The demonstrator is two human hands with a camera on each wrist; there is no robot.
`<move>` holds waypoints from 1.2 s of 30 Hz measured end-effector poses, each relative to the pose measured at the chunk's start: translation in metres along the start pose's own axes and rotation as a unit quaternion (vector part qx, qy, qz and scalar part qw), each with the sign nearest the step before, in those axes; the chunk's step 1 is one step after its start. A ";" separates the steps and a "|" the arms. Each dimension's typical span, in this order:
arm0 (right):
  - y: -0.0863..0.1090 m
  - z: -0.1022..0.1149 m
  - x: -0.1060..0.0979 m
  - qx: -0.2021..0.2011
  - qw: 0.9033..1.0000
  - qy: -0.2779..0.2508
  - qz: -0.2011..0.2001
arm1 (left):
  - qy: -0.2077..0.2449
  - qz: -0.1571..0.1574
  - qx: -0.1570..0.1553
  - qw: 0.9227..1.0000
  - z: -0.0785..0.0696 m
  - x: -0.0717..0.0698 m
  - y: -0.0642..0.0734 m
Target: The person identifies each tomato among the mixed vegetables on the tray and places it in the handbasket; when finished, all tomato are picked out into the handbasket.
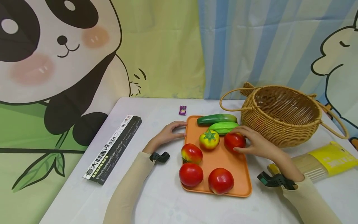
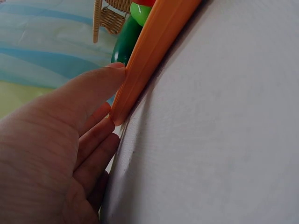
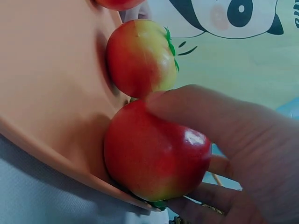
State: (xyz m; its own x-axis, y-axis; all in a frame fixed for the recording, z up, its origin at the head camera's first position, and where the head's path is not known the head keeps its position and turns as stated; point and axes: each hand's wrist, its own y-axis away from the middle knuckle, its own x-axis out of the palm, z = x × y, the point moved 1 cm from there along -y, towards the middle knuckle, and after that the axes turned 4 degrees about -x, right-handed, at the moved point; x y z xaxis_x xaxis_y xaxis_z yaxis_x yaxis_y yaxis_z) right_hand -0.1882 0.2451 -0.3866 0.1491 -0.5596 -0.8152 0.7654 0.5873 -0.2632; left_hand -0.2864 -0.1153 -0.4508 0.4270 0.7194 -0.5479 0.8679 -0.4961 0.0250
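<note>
On the right half of an orange tray [image 1: 215, 161], my right hand [image 1: 254, 143] grips a red toy tomato [image 1: 234, 141]. The right wrist view shows my thumb across the tomato [image 3: 156, 149] and the fingers round its other side. My left hand [image 1: 171, 133] touches the tray's left edge with thumb and fingertips, its fingers fairly straight. Beside the held tomato sits a yellow tomato [image 1: 209, 139] with a green leafy top. A red-and-yellow tomato [image 1: 191, 153] and two red tomatoes [image 1: 191, 174] lie nearer the front. Behind them are a cucumber [image 1: 216, 119] and a lighter green vegetable [image 1: 223, 128].
A wicker basket [image 1: 279, 124] with loop handles stands right of the tray. Partly behind my right forearm lies a yellow pack of noodles [image 1: 321, 161]. On the left is a black-and-white pasta box [image 1: 113, 149]. A small purple-wrapped candy [image 1: 182, 110] lies behind the tray.
</note>
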 end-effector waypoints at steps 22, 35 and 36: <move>0.001 -0.003 0.004 -0.001 1.000 -0.018 0.014 | 0.003 0.003 -0.007 1.000 0.000 0.000 0.000; 0.001 0.007 -0.005 -0.001 1.000 -0.010 0.002 | 0.005 -0.004 0.001 1.000 0.001 0.000 0.000; 0.001 0.008 -0.005 -0.002 1.000 -0.008 0.000 | 0.004 -0.003 -0.001 1.000 0.002 0.000 0.000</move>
State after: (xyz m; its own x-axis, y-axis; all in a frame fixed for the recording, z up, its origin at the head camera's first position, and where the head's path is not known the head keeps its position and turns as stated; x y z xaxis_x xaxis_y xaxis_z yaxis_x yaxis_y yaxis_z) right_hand -0.1833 0.2436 -0.3781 0.1584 -0.5690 -0.8069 0.7629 0.5894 -0.2658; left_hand -0.2867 -0.1158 -0.4524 0.4236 0.7269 -0.5406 0.8713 -0.4901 0.0237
